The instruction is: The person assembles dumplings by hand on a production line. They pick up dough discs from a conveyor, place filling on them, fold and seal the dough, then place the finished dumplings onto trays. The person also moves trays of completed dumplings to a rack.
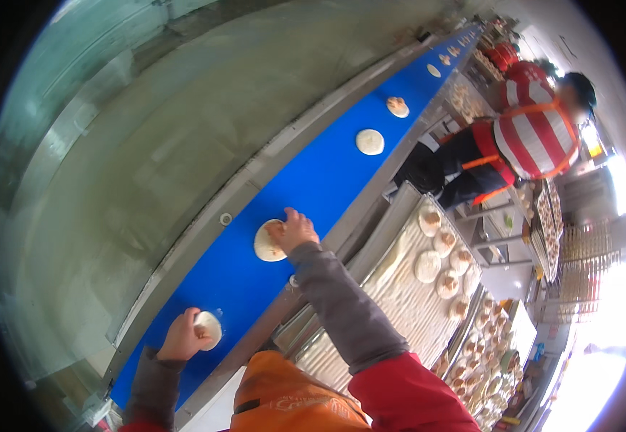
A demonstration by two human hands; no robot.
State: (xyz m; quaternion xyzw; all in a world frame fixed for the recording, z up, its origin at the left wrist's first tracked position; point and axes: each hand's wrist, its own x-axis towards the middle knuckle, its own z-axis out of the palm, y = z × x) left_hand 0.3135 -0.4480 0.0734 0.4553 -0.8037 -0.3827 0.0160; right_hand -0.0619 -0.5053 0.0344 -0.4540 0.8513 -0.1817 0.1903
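A pale round piece of dough (213,325) lies on the blue conveyor belt (341,189) near its close end. My left hand (183,335) closes on that piece's left edge, fingertips curled over it. Farther up the belt, my right hand (298,230) has its bent fingers on the right side of a second dough round (264,247). A brownish patch shows on this round beside my fingers; the fingers partly cover it. Both rounds rest on the belt, and the undersides of my fingers are hidden.
Beyond, the belt carries a plain dough round (370,142), a brown-topped one (398,107) and several smaller-looking ones. On the right, a ridged tray (370,317) holds several topped rounds. Further trays stand behind. A co-worker (536,140) in a striped top stands beside the belt.
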